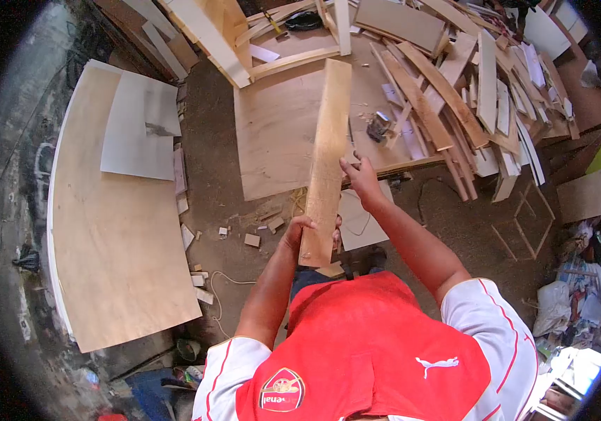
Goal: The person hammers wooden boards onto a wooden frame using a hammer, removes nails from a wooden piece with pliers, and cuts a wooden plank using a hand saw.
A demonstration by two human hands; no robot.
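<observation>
A long, flat wooden board (326, 140) is held out in front of my chest, its far end pointing away from me. My left hand (303, 230) wraps round the near end, thumb on the upper face and fingertips showing at the right edge. Higher up, my right hand (363, 184) has its thumb against the board's right edge, with the fingers curled and partly hidden. A thin dark shape shows by those fingertips, too small to make out. Beyond the board lies a large plywood sheet (269, 133) on the floor.
A curved stack of sheets (122, 245) lies at the left. Many loose planks (448, 98) are heaped at the right back, near a small metallic object (379, 126). A wooden frame (297, 63) stands at the back. Offcuts (252, 240) and a pale cord (216, 298) lie on the floor.
</observation>
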